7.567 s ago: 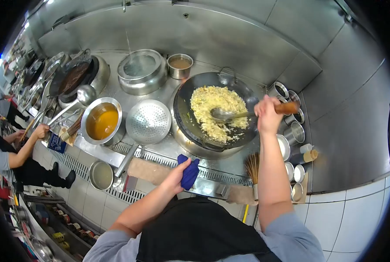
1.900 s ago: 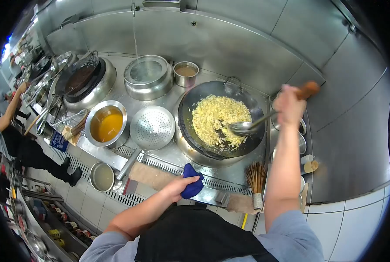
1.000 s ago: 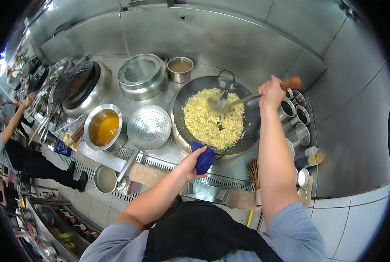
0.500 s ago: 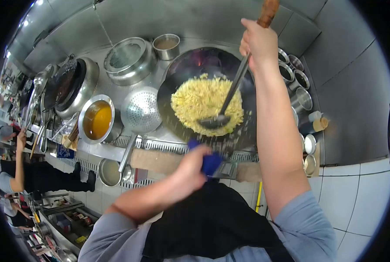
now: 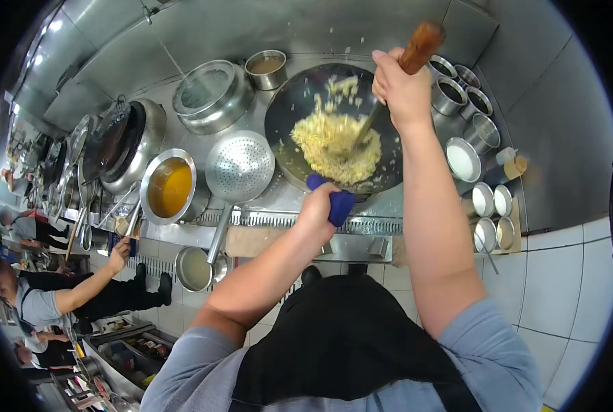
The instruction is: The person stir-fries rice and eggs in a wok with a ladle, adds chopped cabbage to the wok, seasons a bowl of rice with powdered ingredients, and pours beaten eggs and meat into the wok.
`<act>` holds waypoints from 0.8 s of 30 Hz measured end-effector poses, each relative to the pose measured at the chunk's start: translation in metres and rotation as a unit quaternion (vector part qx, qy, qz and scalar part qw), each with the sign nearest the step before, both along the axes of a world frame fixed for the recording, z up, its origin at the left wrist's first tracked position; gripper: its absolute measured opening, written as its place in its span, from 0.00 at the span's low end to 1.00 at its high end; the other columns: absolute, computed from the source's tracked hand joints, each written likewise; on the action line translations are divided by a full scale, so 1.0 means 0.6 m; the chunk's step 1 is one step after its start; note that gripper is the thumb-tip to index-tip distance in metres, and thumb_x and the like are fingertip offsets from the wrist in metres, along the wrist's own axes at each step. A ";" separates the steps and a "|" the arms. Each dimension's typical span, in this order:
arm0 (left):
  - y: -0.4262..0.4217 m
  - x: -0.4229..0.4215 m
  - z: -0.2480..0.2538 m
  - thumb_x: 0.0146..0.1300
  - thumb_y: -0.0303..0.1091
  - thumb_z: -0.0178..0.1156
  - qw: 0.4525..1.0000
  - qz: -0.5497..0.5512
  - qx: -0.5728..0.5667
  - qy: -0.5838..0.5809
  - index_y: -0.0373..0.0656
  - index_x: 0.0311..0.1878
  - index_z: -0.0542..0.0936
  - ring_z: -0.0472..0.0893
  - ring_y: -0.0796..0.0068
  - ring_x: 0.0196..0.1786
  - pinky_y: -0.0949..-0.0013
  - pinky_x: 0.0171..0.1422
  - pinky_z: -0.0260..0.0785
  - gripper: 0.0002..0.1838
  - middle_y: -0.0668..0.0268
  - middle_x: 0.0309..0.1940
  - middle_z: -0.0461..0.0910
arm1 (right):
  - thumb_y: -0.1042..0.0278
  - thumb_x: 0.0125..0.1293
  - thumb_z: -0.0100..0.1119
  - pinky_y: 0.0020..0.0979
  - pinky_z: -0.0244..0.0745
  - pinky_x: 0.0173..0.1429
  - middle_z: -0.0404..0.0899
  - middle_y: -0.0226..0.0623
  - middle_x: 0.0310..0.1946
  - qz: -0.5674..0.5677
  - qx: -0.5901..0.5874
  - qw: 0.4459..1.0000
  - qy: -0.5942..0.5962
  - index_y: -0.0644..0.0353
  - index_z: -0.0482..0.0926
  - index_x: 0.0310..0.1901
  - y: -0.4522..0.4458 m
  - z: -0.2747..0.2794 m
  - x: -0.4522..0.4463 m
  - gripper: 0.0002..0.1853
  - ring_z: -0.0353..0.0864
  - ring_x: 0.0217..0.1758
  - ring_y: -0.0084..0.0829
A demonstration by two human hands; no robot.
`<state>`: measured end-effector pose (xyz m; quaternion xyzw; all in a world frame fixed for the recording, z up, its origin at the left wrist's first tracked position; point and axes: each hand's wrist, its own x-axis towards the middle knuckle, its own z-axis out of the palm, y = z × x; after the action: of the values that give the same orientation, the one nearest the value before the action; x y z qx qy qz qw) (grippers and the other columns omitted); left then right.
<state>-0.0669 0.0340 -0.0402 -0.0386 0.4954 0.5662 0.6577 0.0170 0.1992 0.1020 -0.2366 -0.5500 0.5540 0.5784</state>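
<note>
Rice (image 5: 337,141) lies in the wok (image 5: 284,113), some grains hanging in the air above the rest. Nearest, a tan towel (image 5: 258,242) lies on the counter edge to the wok's near left, and small cups (image 5: 483,199), pale inside, stand to its near right. My left hand (image 5: 318,206) clenches a blue cloth (image 5: 341,207) at the wok's near rim; whether it grips a handle beneath, I cannot tell. My right hand (image 5: 404,93), above the wok's right side, is wrapped around the ladle (image 5: 422,47), its head blurred in the rice. Left of the wok rests a strainer (image 5: 241,165); behind and left, a small pot (image 5: 269,80). Far left of the wok, another person (image 5: 52,305) extends an arm.
</note>
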 end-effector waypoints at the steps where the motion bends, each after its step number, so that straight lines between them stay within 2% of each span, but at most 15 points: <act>1: 0.002 -0.002 -0.047 0.54 0.30 0.55 0.999 -0.017 -0.002 0.031 0.39 0.41 0.70 0.78 0.66 0.32 0.67 0.37 0.72 0.12 0.61 0.31 0.76 | 0.74 0.63 0.56 0.25 0.50 0.17 0.57 0.24 0.11 -0.047 0.015 0.999 -0.009 0.55 0.61 0.19 0.015 -0.018 -0.002 0.17 0.53 0.11 0.18; 4: -0.082 0.004 -0.149 0.52 0.27 0.53 0.996 -0.045 -0.030 0.071 0.37 0.47 0.70 0.78 0.65 0.38 0.62 0.43 0.73 0.17 0.59 0.37 0.75 | 0.73 0.63 0.55 0.25 0.50 0.18 0.57 0.24 0.11 -0.005 0.049 0.995 0.087 0.55 0.61 0.19 0.023 0.043 0.023 0.17 0.53 0.11 0.19; 5: -0.111 -0.007 -0.180 0.52 0.25 0.51 0.989 -0.102 -0.067 0.083 0.37 0.50 0.70 0.78 0.64 0.40 0.61 0.44 0.73 0.19 0.59 0.40 0.75 | 0.73 0.63 0.55 0.26 0.51 0.18 0.57 0.24 0.10 -0.009 0.059 0.995 0.086 0.55 0.60 0.18 0.010 0.074 0.032 0.18 0.53 0.10 0.19; 7: -0.136 0.005 -0.094 0.53 0.24 0.51 0.994 -0.089 0.028 0.062 0.39 0.47 0.71 0.78 0.64 0.42 0.60 0.43 0.74 0.16 0.58 0.42 0.74 | 0.72 0.63 0.55 0.25 0.50 0.17 0.57 0.24 0.10 -0.033 0.067 0.994 0.076 0.55 0.61 0.18 -0.038 0.126 0.044 0.18 0.54 0.10 0.19; 9: -0.085 0.003 0.026 0.54 0.27 0.54 0.998 -0.034 -0.051 0.001 0.41 0.43 0.71 0.79 0.64 0.39 0.62 0.41 0.74 0.12 0.59 0.39 0.76 | 0.72 0.63 0.56 0.25 0.49 0.17 0.57 0.24 0.10 -0.002 0.063 0.996 0.058 0.55 0.62 0.19 -0.051 0.116 0.046 0.17 0.54 0.10 0.18; 10: -0.048 -0.011 0.054 0.54 0.30 0.56 0.999 -0.029 -0.020 -0.016 0.42 0.40 0.71 0.79 0.66 0.35 0.64 0.39 0.74 0.10 0.61 0.34 0.77 | 0.72 0.63 0.57 0.24 0.49 0.16 0.57 0.24 0.10 0.032 0.068 0.996 0.045 0.55 0.62 0.19 -0.058 0.109 0.043 0.17 0.54 0.10 0.18; 11: -0.011 -0.021 0.051 0.54 0.32 0.58 1.000 -0.005 0.003 0.001 0.41 0.40 0.71 0.78 0.66 0.31 0.65 0.37 0.73 0.11 0.62 0.29 0.77 | 0.72 0.62 0.58 0.24 0.49 0.15 0.58 0.24 0.11 0.030 0.018 0.999 0.017 0.55 0.64 0.22 -0.036 0.075 0.022 0.14 0.55 0.10 0.18; 13: 0.010 -0.028 -0.040 0.53 0.31 0.57 1.000 -0.022 -0.001 0.016 0.39 0.40 0.71 0.78 0.66 0.31 0.65 0.37 0.73 0.11 0.62 0.31 0.76 | 0.72 0.61 0.59 0.24 0.51 0.15 0.59 0.24 0.11 -0.064 -0.028 0.997 0.026 0.56 0.65 0.23 0.017 0.018 -0.015 0.13 0.56 0.10 0.19; 14: -0.011 -0.019 -0.065 0.53 0.30 0.56 0.999 -0.019 -0.004 0.035 0.39 0.40 0.71 0.78 0.66 0.32 0.65 0.38 0.73 0.11 0.62 0.32 0.76 | 0.72 0.61 0.59 0.24 0.51 0.15 0.59 0.24 0.11 -0.061 -0.025 0.997 0.030 0.56 0.65 0.23 0.040 0.029 -0.020 0.13 0.56 0.10 0.19; 16: -0.065 -0.016 -0.117 0.52 0.28 0.54 0.997 -0.063 -0.028 0.046 0.37 0.42 0.71 0.78 0.65 0.36 0.65 0.41 0.73 0.13 0.61 0.35 0.76 | 0.71 0.61 0.60 0.25 0.51 0.15 0.59 0.24 0.11 -0.159 0.026 0.984 0.078 0.56 0.64 0.23 0.077 0.061 -0.009 0.14 0.56 0.10 0.18; 17: -0.094 -0.022 -0.157 0.52 0.26 0.53 0.994 -0.100 -0.029 0.043 0.38 0.43 0.71 0.78 0.65 0.38 0.64 0.42 0.74 0.13 0.60 0.37 0.76 | 0.70 0.61 0.61 0.25 0.51 0.15 0.59 0.24 0.11 -0.119 0.017 0.986 0.115 0.55 0.64 0.25 0.074 0.097 -0.003 0.14 0.56 0.10 0.19; 19: -0.131 -0.007 -0.095 0.53 0.24 0.51 0.989 -0.129 -0.048 0.061 0.39 0.44 0.72 0.78 0.64 0.39 0.64 0.43 0.74 0.14 0.60 0.38 0.76 | 0.69 0.63 0.57 0.26 0.51 0.12 0.58 0.22 0.09 -0.084 -0.041 0.993 0.075 0.52 0.63 0.21 0.034 0.174 0.014 0.15 0.56 0.07 0.21; 20: -0.121 -0.004 -0.054 0.54 0.25 0.52 0.992 -0.113 -0.031 0.039 0.40 0.44 0.72 0.78 0.65 0.38 0.64 0.41 0.74 0.13 0.60 0.37 0.76 | 0.70 0.63 0.56 0.24 0.50 0.12 0.58 0.22 0.09 -0.018 -0.022 0.998 0.063 0.52 0.62 0.20 0.018 0.184 0.025 0.16 0.55 0.07 0.20; 23: -0.034 -0.016 0.051 0.56 0.30 0.54 0.999 -0.027 -0.016 0.004 0.40 0.44 0.72 0.78 0.67 0.33 0.63 0.37 0.73 0.11 0.62 0.33 0.77 | 0.69 0.60 0.61 0.24 0.51 0.15 0.59 0.24 0.11 0.026 -0.034 0.999 0.021 0.55 0.64 0.25 0.018 0.128 0.006 0.14 0.56 0.10 0.19; 24: -0.003 -0.031 0.049 0.56 0.31 0.56 0.999 -0.039 -0.007 0.001 0.41 0.43 0.72 0.78 0.68 0.32 0.64 0.35 0.72 0.12 0.63 0.32 0.77 | 0.69 0.60 0.62 0.24 0.51 0.15 0.59 0.23 0.11 0.023 -0.046 0.998 0.021 0.55 0.64 0.24 0.023 0.096 -0.019 0.15 0.57 0.10 0.18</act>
<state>-0.0857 0.0322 -0.0110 -0.0232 0.5008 0.5370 0.6785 0.0057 0.2132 0.1595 -0.2386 -0.5172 0.5968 0.5652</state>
